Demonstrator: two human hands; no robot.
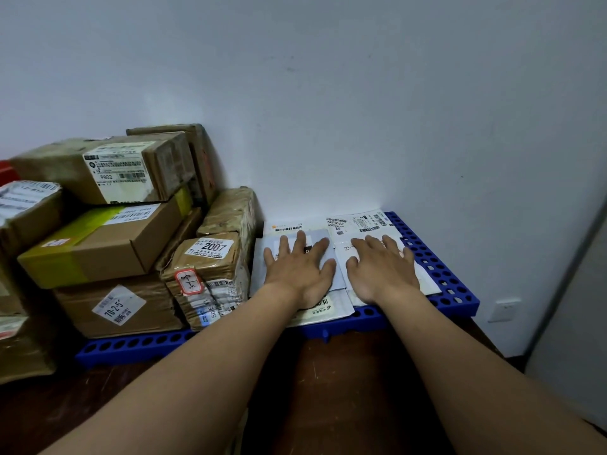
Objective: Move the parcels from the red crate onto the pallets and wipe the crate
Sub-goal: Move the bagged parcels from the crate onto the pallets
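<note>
Two bare arms in from the bottom edge. State of left grip (297, 270): fully open, palm down, five fingers spread, pressing on a grey poly mailer (316, 234); nothing curled round, nothing held. State of right grip (381, 270): same, flat and splayed, pressing on a white poly mailer (341, 239) just beside the grey one.

Count of flat mailers (361, 221): at least six by edges and labels (overlapping, so exact number unclear). Thin, smooth, slightly glossy plastic, rectangular, white or pale grey, barcode labels on several. All lying on the right half of the blue pallet (437, 267): hard moulded plastic, flat slab, rows of round holes, one small tab on the front edge.

Count of cardboard cartons (230, 208): at least eight, stacked on the pallet's left half, just beside the mailers. Brown, boxy, some scuffed and wrapped in clear tape. On top, P802 carton (98, 169) with white label; under it the yellow-taped carton (98, 238); at the bottom the 70-2-5 carton (115, 307); nearest the left grip the 2007 carton (210, 257), red-bordered sticker on its front. One leaning carton (200, 152) against the white wall (328, 93).

Red plastic corner (6, 169) at the far-left edge behind the cartons, too little showing to name. One white wall socket (504, 308) low on the right. Dark brown floor (312, 389) between the arms.
</note>
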